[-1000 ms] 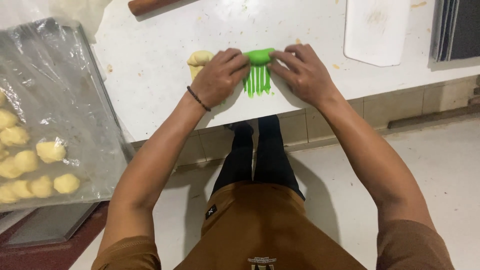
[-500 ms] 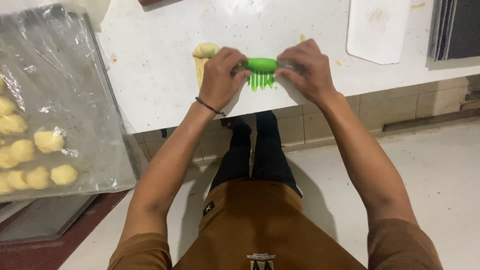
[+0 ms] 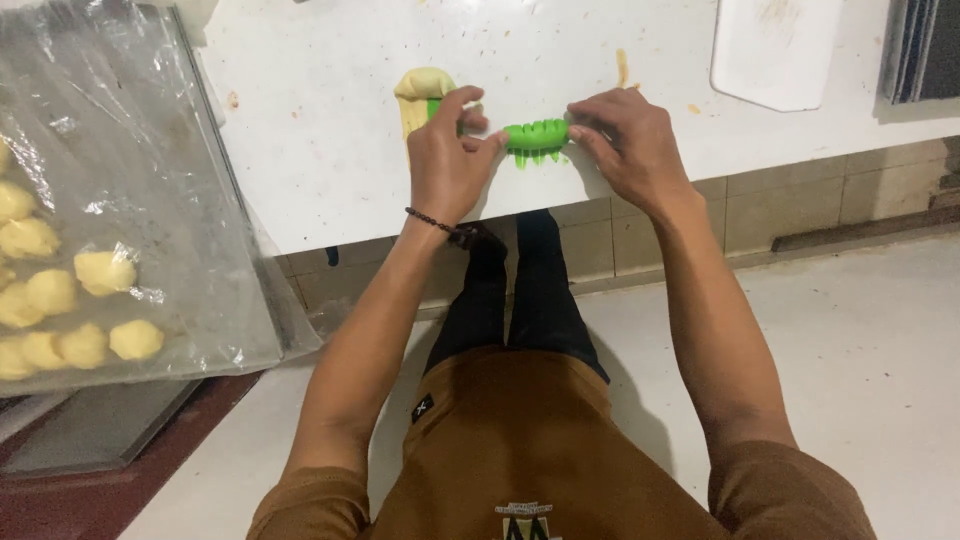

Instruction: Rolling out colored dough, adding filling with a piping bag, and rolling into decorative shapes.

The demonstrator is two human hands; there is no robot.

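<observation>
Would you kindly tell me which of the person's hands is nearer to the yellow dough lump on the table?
Left. The left hand rests against the yellow dough lump; the right hand holds the green comb tool's far end, apart from it.

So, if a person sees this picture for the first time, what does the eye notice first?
First is the bright green comb-like tool on the white table, gripped between the left hand and the right hand. Just behind the left hand lies a pale yellow piece of dough. At the far left, a tray under clear plastic carries a cluster of small yellow dough balls.
</observation>
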